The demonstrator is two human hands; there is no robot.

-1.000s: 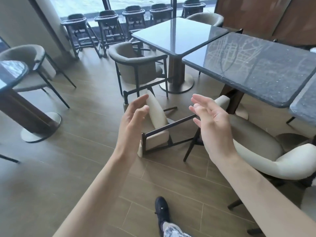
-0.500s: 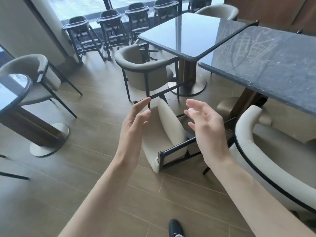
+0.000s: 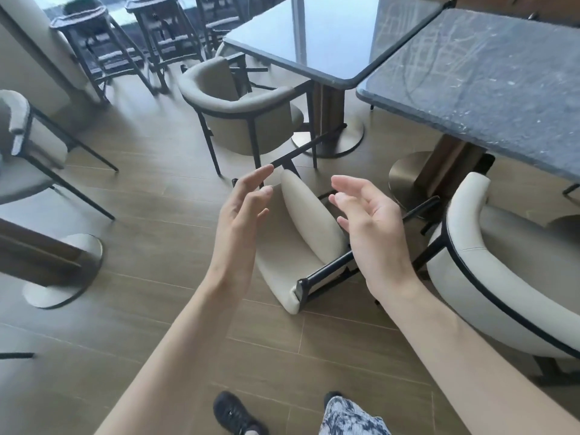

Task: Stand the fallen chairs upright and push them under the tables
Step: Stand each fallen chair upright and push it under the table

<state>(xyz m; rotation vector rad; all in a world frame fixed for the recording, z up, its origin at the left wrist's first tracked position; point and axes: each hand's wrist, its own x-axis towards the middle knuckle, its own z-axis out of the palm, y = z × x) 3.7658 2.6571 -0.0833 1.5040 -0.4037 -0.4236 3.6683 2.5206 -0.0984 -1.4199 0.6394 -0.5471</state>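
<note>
Cream fallen chair [image 3: 299,246] with black frame; grey speckled table [image 3: 489,89]; brown floor [image 3: 150,277].

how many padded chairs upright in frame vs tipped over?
3 upright: left edge, at the far table, right foreground. 1 tipped, between the hands. Others may be hidden.

**Matt upholstery, dark metal, polished stone**

The fallen chair [image 3: 301,246] wears smooth, matt cream upholstery on a dark, satin-looking metal frame. The near table [image 3: 489,86] has a speckled grey stone-like top, scuffed and dull; the far table [image 3: 317,32] is glossy and reflective. Their round bases look like brushed metal. The floor [image 3: 141,277] resembles matt wood-grain planks.
</note>
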